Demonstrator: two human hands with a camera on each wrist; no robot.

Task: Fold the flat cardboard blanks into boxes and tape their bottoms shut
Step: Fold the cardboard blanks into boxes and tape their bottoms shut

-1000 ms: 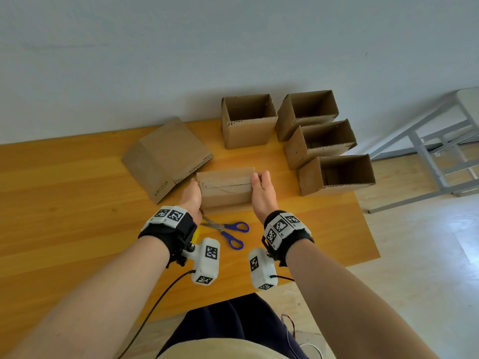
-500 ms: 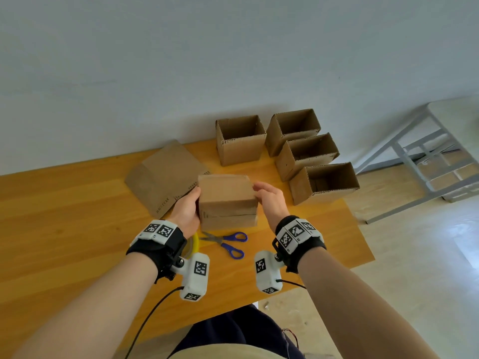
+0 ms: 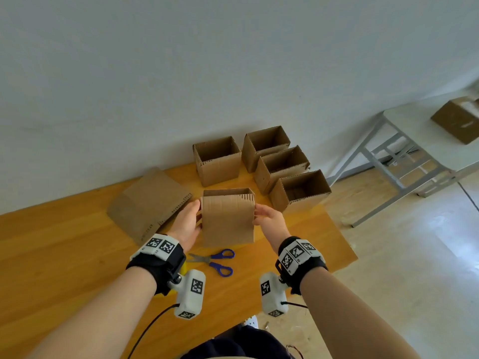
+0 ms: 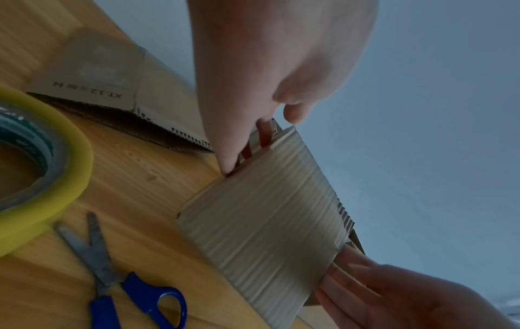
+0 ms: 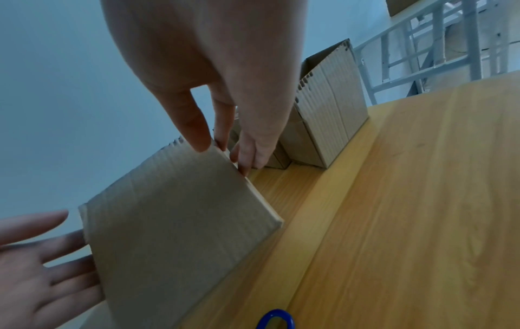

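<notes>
I hold a folded cardboard box point(image 3: 228, 218) point(image 4: 267, 222) point(image 5: 174, 222) just above the wooden table point(image 3: 51, 255), its open end turned up and away from me. My left hand point(image 3: 185, 224) point(image 4: 267, 66) point(image 5: 36, 267) presses straight fingers against the box's left wall, thumb near the top edge. My right hand point(image 3: 269, 218) point(image 5: 219, 78) point(image 4: 408, 296) pinches the upper right corner, thumb on the near face and fingers on the right wall. The box's bottom is hidden. A stack of flat blanks point(image 3: 147, 203) point(image 4: 107, 73) lies to the left.
Several open-topped finished boxes point(image 3: 282, 167) stand at the table's far right by the wall. Blue-handled scissors point(image 3: 215, 260) point(image 4: 118, 278) and a yellow tape roll point(image 4: 56, 173) lie under my wrists. A grey side table point(image 3: 414, 151) with another box point(image 3: 458, 123) stands to the right.
The box left the table and was tipped over, from its taped face showing to its open end up. Both hands shifted to its side walls.
</notes>
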